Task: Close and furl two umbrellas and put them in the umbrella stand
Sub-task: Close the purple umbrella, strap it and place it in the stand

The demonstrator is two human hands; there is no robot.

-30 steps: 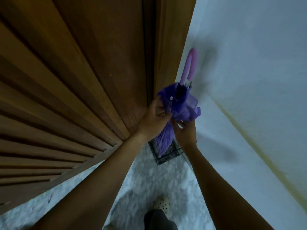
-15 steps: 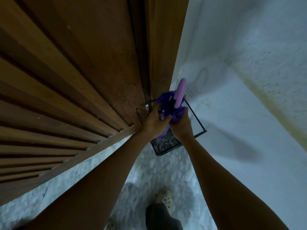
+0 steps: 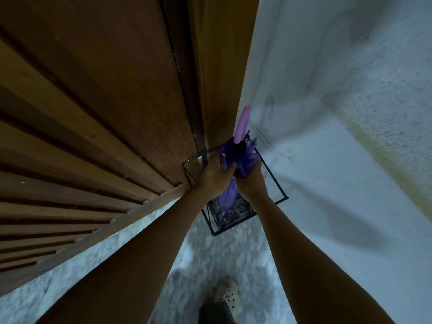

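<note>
the purple umbrella (image 3: 227, 197) is closed and stands nearly upright inside the black wire umbrella stand (image 3: 272, 174), with its narrow lower end down near the bottom of the stand. its pale pink handle (image 3: 243, 127) points upward, above the top rim, at the far side of the stand.

both hands hold the umbrella at the loose, bunched upper part of the cloth, about at the level of the top rim. the left hand (image 3: 214, 176) has its fingers curled round the cloth from the left side. the right hand (image 3: 251, 181) grips it from the right side, also with curled fingers. the two hands are touching each other or almost touching; i cannot tell which.

the stand is on a speckled pale floor (image 3: 224, 251), in the corner between a brown wooden door (image 3: 131, 94) on the left and a white wall (image 3: 327, 141) on the right. at the bottom of the view there is a light shoe with holes (image 3: 227, 295).
</note>
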